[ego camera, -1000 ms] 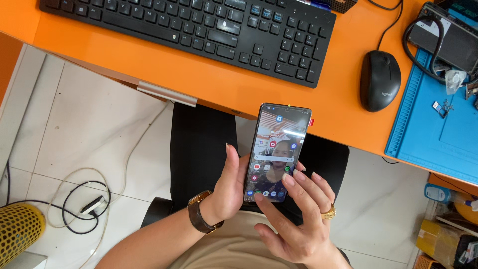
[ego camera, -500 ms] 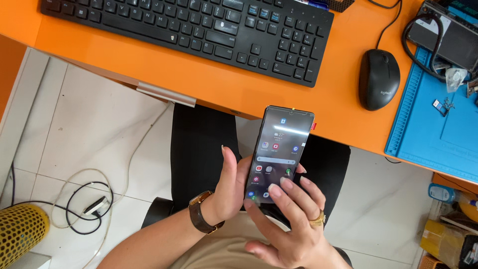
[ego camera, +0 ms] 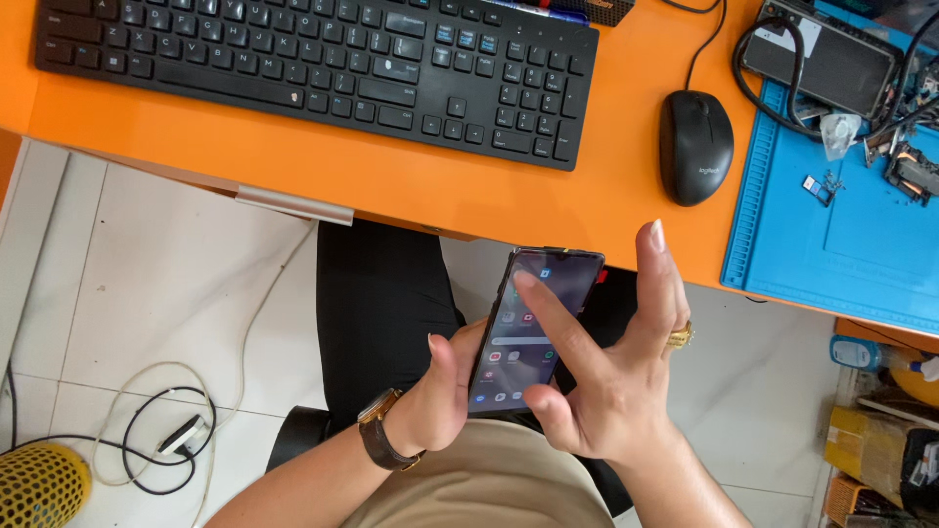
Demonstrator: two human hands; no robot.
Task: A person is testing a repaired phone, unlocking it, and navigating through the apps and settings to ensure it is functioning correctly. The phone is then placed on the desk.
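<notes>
Seen from above at the lower centre of the frame, a person's left hand (ego camera: 445, 396), a brown-strapped watch (ego camera: 377, 440) on its wrist, grips a dark smartphone (ego camera: 533, 328) along its left edge, thumb up beside the lit screen. The right hand (ego camera: 611, 381) is spread over the phone's lower right, index fingertip (ego camera: 525, 281) touching the upper part of the screen, another finger raised straight and a gold ring (ego camera: 681, 338) on one finger. The phone is held above the person's lap, just short of the edge of the orange tabletop (ego camera: 391, 181). At lower left, cables (ego camera: 147, 440) coil on the white tiled floor (ego camera: 156, 284) beside a yellow mesh object (ego camera: 39, 486). Farther up, a black keyboard (ego camera: 313, 68) spans the tabletop's upper left, a black mouse (ego camera: 695, 147) lies to its right, and a blue work mat (ego camera: 841, 225) with small parts fills the upper right.
</notes>
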